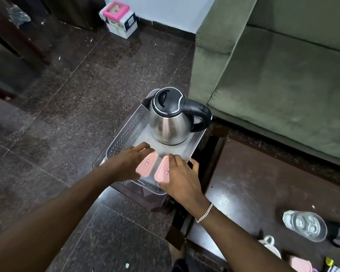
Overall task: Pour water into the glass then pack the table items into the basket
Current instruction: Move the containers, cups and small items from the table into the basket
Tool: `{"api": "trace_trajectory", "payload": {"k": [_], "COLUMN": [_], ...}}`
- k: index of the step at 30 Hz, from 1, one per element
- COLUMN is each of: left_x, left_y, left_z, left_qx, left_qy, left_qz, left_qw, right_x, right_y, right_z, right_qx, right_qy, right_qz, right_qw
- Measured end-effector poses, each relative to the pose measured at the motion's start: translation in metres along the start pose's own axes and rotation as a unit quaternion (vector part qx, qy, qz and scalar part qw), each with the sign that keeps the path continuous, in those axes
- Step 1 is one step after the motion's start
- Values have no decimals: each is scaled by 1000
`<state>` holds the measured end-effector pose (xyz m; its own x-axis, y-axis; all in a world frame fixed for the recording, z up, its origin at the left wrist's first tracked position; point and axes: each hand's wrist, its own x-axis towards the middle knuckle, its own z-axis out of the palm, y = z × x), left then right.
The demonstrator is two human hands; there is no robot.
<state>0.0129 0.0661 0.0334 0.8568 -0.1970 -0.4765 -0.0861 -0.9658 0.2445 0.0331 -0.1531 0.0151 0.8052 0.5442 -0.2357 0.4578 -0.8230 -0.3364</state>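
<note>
A clear plastic basket (124,132) stands on a dark low stand beside the table. A steel kettle (170,122) with a black lid and handle sits upright in its far end. Two pink-lidded containers lie side by side in the near end. My left hand (126,163) grips the left container (146,166) by its side. My right hand (180,178) rests over the right container (162,171), fingers curled on its lid. A glass (304,225) holding water stands on the dark table at the lower right.
A green sofa (283,75) fills the upper right, close behind the basket. A white cup (270,245), another pink-lidded box (300,264) and a small packet (332,267) sit on the table (253,183) near the bottom edge. A white carton with a pink box (118,18) stands by the far wall.
</note>
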Motion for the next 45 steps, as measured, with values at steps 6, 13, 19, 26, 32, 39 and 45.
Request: {"api": "trace_trajectory", "payload": {"k": [6, 13, 19, 26, 32, 39, 45], "left_x": [7, 10, -9, -23, -2, 14, 19], "left_y": [-10, -5, 23, 147, 260, 329, 340], "left_z": [13, 10, 2, 29, 116, 187, 195], "left_qx": [-1, 8, 50, -53, -130, -139, -89], "left_qy": [-23, -32, 92, 185, -13, -64, -19], "left_qz": [8, 5, -26, 46, -11, -81, -97], "left_qw": [1000, 999, 994, 980, 991, 985, 991], "right_x": [4, 5, -27, -125, -217, -281, -287], "right_y": [0, -5, 21, 125, 215, 259, 264], "right_z": [17, 19, -8, -15, 3, 39, 55], "right_qx": [-27, -15, 36, 50, 38, -2, -12], "right_qy": [-24, -31, 38, 99, 6, -88, -67], "right_qz": [18, 3, -18, 49, 166, 203, 178], "right_qw": [999, 999, 998, 993, 985, 975, 982]}}
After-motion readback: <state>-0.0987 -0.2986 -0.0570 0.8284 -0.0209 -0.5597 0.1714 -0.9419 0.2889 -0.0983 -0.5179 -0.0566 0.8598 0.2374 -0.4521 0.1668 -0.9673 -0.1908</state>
